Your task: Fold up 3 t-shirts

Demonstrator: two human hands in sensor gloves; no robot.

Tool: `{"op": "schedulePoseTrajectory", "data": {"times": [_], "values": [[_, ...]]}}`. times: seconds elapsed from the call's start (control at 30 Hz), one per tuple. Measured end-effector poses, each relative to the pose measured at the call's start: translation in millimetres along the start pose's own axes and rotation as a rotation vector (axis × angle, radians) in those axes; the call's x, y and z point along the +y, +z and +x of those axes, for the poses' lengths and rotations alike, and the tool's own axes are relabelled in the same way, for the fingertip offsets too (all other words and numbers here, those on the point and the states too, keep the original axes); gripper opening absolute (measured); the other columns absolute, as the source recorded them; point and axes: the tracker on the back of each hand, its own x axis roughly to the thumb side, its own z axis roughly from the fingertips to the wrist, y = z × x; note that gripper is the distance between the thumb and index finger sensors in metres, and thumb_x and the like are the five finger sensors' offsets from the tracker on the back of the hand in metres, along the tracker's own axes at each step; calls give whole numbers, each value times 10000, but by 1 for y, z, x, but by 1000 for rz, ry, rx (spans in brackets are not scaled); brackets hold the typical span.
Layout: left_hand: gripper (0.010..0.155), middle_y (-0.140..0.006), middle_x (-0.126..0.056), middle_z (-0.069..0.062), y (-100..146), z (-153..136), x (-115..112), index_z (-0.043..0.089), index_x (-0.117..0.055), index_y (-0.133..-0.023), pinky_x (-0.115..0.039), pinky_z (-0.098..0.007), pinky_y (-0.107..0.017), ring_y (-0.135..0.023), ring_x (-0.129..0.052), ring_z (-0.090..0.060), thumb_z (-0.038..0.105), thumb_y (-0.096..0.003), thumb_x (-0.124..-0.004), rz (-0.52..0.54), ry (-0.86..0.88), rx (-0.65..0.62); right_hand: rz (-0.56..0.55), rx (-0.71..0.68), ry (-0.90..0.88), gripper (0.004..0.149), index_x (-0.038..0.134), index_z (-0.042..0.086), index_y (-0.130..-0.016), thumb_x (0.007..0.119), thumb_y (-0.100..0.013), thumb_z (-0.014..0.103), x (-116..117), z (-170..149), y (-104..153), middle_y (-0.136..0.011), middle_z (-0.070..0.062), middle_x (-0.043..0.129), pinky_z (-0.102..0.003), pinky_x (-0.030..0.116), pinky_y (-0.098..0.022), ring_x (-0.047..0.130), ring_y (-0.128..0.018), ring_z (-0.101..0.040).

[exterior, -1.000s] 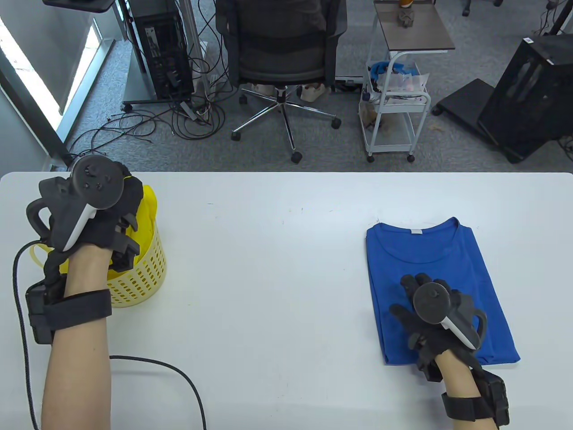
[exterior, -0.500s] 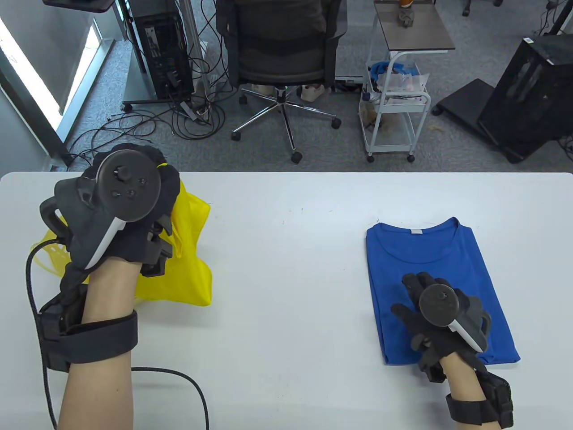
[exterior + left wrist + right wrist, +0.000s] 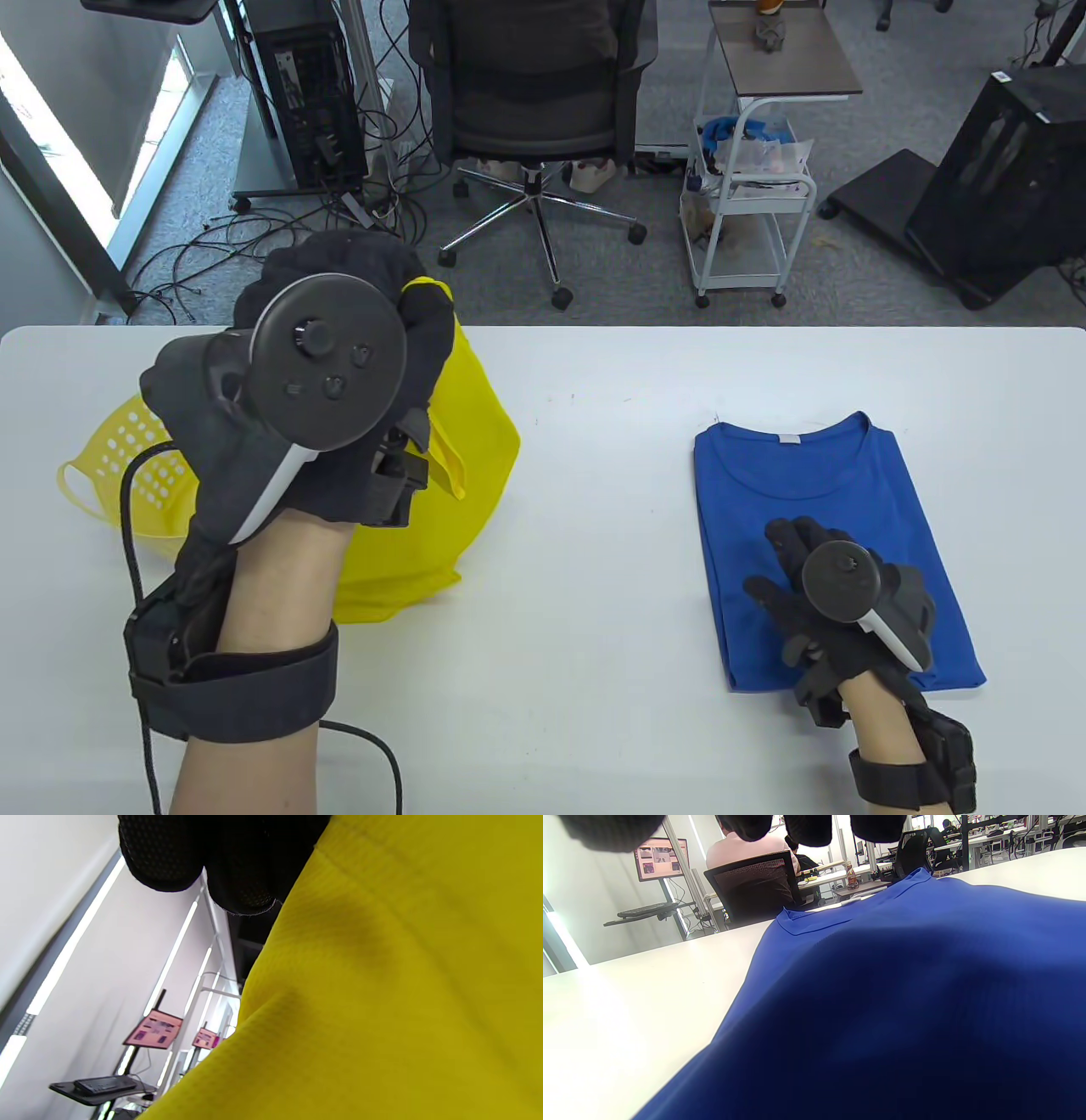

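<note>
My left hand [image 3: 373, 340] grips a yellow t-shirt [image 3: 475, 441] and holds it up above the table's left side, so the cloth hangs down to the tabletop. The yellow cloth fills most of the left wrist view [image 3: 382, 993] below my gloved fingers [image 3: 237, 866]. A folded blue t-shirt [image 3: 814, 484] lies flat on the right side, collar away from me. My right hand [image 3: 814, 577] rests flat on its lower half, fingers spread. In the right wrist view the blue shirt [image 3: 903, 993] fills the foreground.
A yellow perforated basket [image 3: 127, 475] stands at the table's left edge, behind my left arm. A black cable [image 3: 373, 747] trails over the near left of the white table [image 3: 594, 594]. An office chair [image 3: 534, 102] and a white cart [image 3: 747, 212] stand beyond the far edge.
My left hand has lifted the yellow t-shirt out of the basket, rising and moving right. More cloth now hangs free. My right hand has stayed on the blue shirt.
</note>
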Motion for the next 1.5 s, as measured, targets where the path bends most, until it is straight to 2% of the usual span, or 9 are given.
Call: {"op": "schedulePoseTrajectory", "data": {"times": [0.13, 0.27, 0.53, 0.77, 0.9, 1.03, 1.2, 1.37, 1.5], "values": [[399, -746, -878, 23, 2, 18, -10, 286, -846, -701, -788, -411, -591, -695, -875, -195, 528, -397, -756, -27, 29, -34, 0, 1, 1, 719, 496, 259, -1020, 738, -396, 522, 0, 0, 1, -1119, -119, 467, -745, 316, -715, 455, -1025, -523], [403, -750, -879, 25, 5, 27, -35, 289, -846, -705, -790, -412, -591, -697, -876, -193, 533, -398, -754, -80, 10, -60, 0, 5, -3, 719, 496, 260, -1020, 738, -395, 522, 0, 0, 1, -1119, -116, 467, -745, 316, -715, 459, -1025, -520], [419, -770, -879, 26, 12, 22, -124, 289, -847, -732, -789, -416, -593, -714, -877, -195, 534, -403, -759, -274, -19, -80, 4, 8, 5, 717, 499, 259, -1018, 738, -396, 521, 0, 1, 2, -1117, -117, 472, -745, 316, -715, 464, -1023, -520], [434, -806, -875, 34, 21, 23, -215, 293, -846, -775, -793, -417, -590, -745, -878, -195, 514, -408, -780, -446, -9, -122, 4, 0, 22, 717, 499, 258, -1019, 738, -396, 521, 1, 5, 3, -1117, -119, 474, -746, 315, -715, 466, -1022, -520], [473, -861, -845, 42, 32, 14, -252, 304, -822, -822, -785, -420, -597, -785, -860, -197, 522, -405, -773, -533, -16, -131, 5, -2, 37, 718, 498, 259, -1019, 738, -396, 522, 3, 8, 4, -1117, -119, 473, -746, 315, -714, 466, -1022, -521], [521, -925, -791, 44, 48, -23, -264, 318, -766, -879, -770, -429, -604, -817, -833, -204, 531, -404, -768, -551, -25, -117, 21, -23, 58, 719, 499, 256, -1019, 739, -396, 521, 8, 16, 5, -1116, -120, 474, -747, 316, -713, 465, -1021, -522], [505, -931, -786, 58, 91, -99, -278, 334, -757, -881, -772, -434, -594, -808, -840, -208, 520, -411, -769, -584, -110, -67, 28, -103, 113, 723, 499, 256, -1020, 745, -394, 521, 13, 41, 10, -1114, -119, 483, -747, 317, -713, 469, -1020, -523], [471, -928, -792, 69, 141, -174, -293, 345, -768, -866, -773, -437, -593, -810, -841, -207, 495, -419, -772, -700, -112, -13, 75, -252, 126, 691, 541, 288, -1003, 768, -390, 512, 27, 82, 24, -1098, -120, 534, -745, 330, -714, 504, -1014, -509], [432, -926, -803, 78, 171, -208, -305, 352, -781, -854, -774, -441, -592, -814, -843, -209, 448, -432, -772, -798, -156, -7, 172, -380, 215, 634, 607, 331, -967, 790, -384, 497, 50, 123, 32, -1081, -117, 572, -739, 343, -714, 530, -1004, -498]]}}
